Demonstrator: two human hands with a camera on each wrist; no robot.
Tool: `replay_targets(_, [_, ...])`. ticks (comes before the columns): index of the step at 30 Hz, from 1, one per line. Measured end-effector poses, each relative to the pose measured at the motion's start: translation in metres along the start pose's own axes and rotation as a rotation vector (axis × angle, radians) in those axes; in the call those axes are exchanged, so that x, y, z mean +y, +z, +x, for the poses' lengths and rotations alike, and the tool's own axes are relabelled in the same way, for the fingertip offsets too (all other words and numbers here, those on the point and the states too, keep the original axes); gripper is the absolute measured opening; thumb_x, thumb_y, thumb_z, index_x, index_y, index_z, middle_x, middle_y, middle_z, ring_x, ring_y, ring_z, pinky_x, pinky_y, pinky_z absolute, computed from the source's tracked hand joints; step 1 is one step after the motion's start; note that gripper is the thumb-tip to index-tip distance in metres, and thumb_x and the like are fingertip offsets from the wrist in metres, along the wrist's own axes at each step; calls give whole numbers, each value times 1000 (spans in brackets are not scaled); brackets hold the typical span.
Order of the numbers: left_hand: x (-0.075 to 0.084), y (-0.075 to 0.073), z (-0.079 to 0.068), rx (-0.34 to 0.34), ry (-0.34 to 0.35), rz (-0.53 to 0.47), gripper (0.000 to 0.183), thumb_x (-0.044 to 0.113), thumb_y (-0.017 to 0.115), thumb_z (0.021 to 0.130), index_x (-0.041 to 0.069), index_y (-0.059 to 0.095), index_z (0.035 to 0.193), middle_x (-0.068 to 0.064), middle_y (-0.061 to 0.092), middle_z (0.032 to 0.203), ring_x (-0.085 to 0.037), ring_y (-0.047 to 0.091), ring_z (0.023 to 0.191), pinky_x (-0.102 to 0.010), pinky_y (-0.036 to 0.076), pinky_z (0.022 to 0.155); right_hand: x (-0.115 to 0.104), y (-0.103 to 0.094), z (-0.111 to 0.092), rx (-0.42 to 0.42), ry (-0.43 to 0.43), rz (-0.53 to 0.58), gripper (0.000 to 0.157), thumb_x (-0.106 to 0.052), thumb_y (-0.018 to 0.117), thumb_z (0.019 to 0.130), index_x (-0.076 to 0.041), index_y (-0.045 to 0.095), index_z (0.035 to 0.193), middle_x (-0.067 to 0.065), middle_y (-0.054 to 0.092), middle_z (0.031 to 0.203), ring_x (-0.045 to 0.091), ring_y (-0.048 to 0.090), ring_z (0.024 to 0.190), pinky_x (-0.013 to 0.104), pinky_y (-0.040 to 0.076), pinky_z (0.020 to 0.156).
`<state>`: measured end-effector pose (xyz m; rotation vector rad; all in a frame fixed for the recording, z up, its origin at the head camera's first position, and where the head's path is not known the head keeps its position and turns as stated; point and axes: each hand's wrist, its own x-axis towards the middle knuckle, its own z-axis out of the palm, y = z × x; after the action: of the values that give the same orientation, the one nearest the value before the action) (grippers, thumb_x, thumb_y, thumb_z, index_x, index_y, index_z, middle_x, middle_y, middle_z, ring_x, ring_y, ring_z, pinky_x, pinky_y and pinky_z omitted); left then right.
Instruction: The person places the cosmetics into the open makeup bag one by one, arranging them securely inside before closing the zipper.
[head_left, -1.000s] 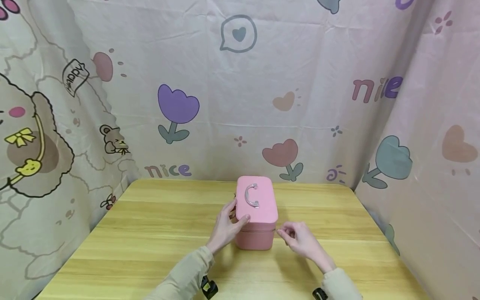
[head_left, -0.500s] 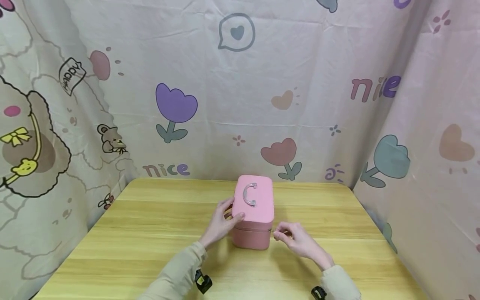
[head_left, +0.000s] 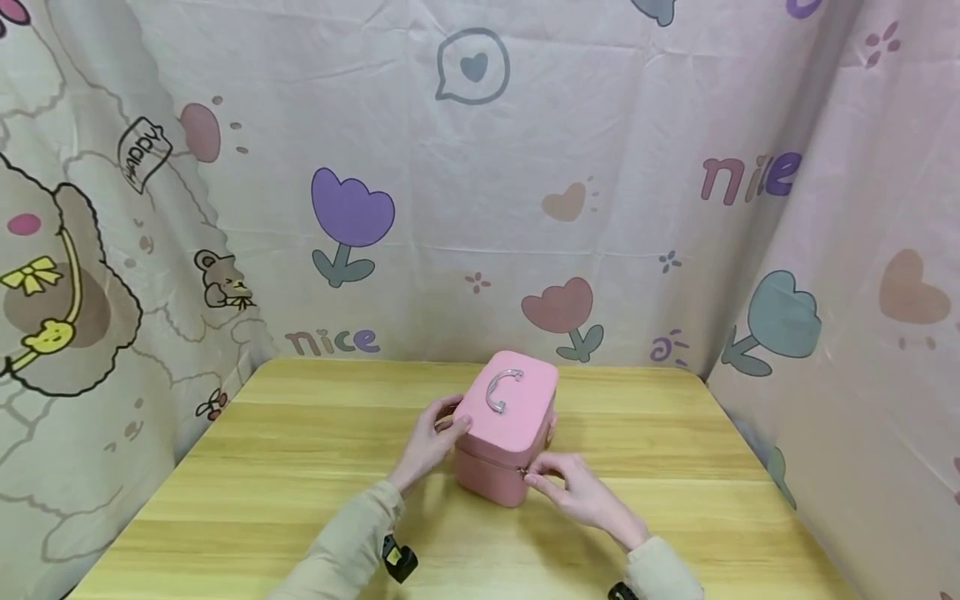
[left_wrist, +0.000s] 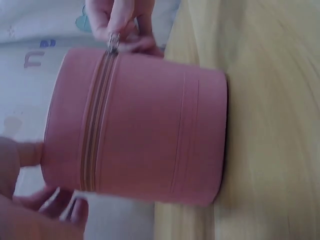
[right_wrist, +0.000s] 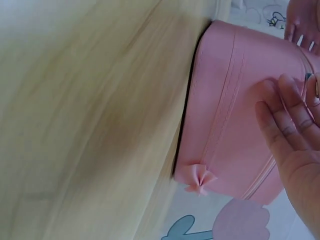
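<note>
A pink vanity case (head_left: 512,417) stands upright on the table, its lid down and turned at a slant. On the lid is a silvery curved handle (head_left: 495,392). My left hand (head_left: 429,443) holds the case's left side, thumb at the lid's edge and fingers along the side. At the near right corner my right hand (head_left: 583,493) pinches the zipper pull (left_wrist: 114,41) between thumb and forefinger. The zipper (left_wrist: 97,125) runs closed across the near end in the left wrist view. A pink bow (right_wrist: 198,177) sits low on the right side.
The wooden table (head_left: 300,467) reaches back to a patterned curtain (head_left: 450,167), which also hangs at both sides. Black straps with a small device (head_left: 399,558) sit at the sleeve cuffs.
The case has turned clockwise as seen from above, its near end swinging left. My right hand has moved left with the zipper pull, and my left hand has shifted slightly left.
</note>
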<state>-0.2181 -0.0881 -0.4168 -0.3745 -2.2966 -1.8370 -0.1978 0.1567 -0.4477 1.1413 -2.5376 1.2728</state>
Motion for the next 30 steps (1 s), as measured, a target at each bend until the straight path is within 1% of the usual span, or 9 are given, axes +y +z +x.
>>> replay_targets(2, [2,5,-3,78,23,134,43,20,60,84,4,50,123,-16,51,120,-31,51,106,-42,45,91,-1,2,1,13,-15,-17,15,-21,55,87,-8,62,84,3,66,84,2,60,83,26,51,82])
replay_targets(4, [5,11,-6,133,23,272,50,30,62,82,6,49,124,-15,48,118,-28,49,104,-44,43,89,-3,3,1,26,-34,-43,13,-20,56,87,-9,62,83,2,66,83,2,60,83,26,51,81])
replay_targets(8, [9,24,-12,154,-34,385,81,52,66,71,9,38,134,-14,36,122,-28,37,113,-47,36,95,-6,4,1,47,-73,-109,11,-20,56,87,-11,62,83,0,67,83,3,60,83,25,51,78])
replay_targets(11, [11,30,-14,164,-68,381,91,56,68,67,9,32,136,-14,33,125,-29,33,117,-49,33,98,-9,6,1,57,-95,-141,10,-19,57,86,-11,63,84,-2,67,83,3,61,83,26,51,77])
replay_targets(18, [12,27,-13,167,-67,311,87,44,72,68,3,33,134,-16,37,122,-30,37,113,-49,33,99,-12,9,3,81,-95,-151,11,-20,58,86,-12,64,81,-4,67,80,3,61,79,28,52,73])
replay_targets(21, [12,24,-11,136,-73,288,85,42,72,68,4,34,134,-16,38,123,-30,38,115,-49,32,100,-14,10,3,73,-49,-136,14,-24,57,86,-13,63,79,-5,68,78,1,60,76,27,52,68])
replay_targets(24, [11,20,-10,100,-82,279,84,41,73,69,5,34,134,-16,38,126,-31,38,117,-49,31,102,-16,12,4,64,15,-101,17,-24,56,87,-12,61,76,-3,66,75,0,58,72,24,52,70])
replay_targets(28, [9,16,-8,62,-73,286,83,42,72,69,6,35,134,-15,37,128,-29,39,119,-48,31,103,-28,9,5,66,79,-21,16,-14,56,86,-5,59,73,5,61,68,3,54,65,23,52,69])
replay_targets(30, [9,15,-6,47,-63,293,83,43,72,69,6,35,134,-15,37,129,-29,39,120,-47,32,103,-37,3,6,63,113,6,16,-10,57,85,-2,57,71,10,59,64,3,50,59,21,50,61])
